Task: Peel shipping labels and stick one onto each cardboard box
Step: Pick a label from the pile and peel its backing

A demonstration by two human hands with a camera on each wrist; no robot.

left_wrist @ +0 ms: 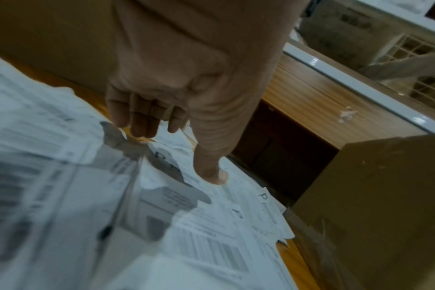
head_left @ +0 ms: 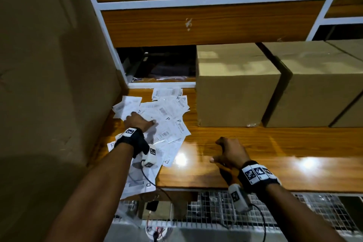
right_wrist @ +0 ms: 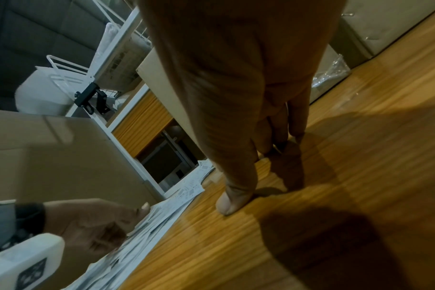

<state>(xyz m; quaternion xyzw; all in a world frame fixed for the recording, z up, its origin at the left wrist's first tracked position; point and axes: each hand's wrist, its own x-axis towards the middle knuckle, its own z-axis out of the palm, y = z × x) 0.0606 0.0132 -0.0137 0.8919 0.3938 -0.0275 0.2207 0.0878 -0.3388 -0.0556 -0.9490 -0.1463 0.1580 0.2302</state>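
Observation:
A loose pile of white shipping labels [head_left: 169, 120] with barcodes lies on the left part of the wooden table [head_left: 284, 143]. My left hand [head_left: 141, 118] rests on the pile. In the left wrist view its fingers [left_wrist: 142, 121] and thumb reach down straight onto the labels [left_wrist: 211, 245] and grip nothing. My right hand [head_left: 222, 150] stands on bare wood; its fingertips [right_wrist: 278, 145] and thumb touch the table and it holds nothing. Two plain cardboard boxes [head_left: 235, 88] [head_left: 322, 88] sit side by side at the back right, with no label visible on them.
A big cardboard box [head_left: 49, 55] walls off the left side right beside the pile. A white-framed shelf unit [head_left: 196, 0] with wooden panels rises behind the table. Wire mesh [head_left: 225, 210] runs below the front edge. A plastic scrap [head_left: 253, 124] lies at the near box's base.

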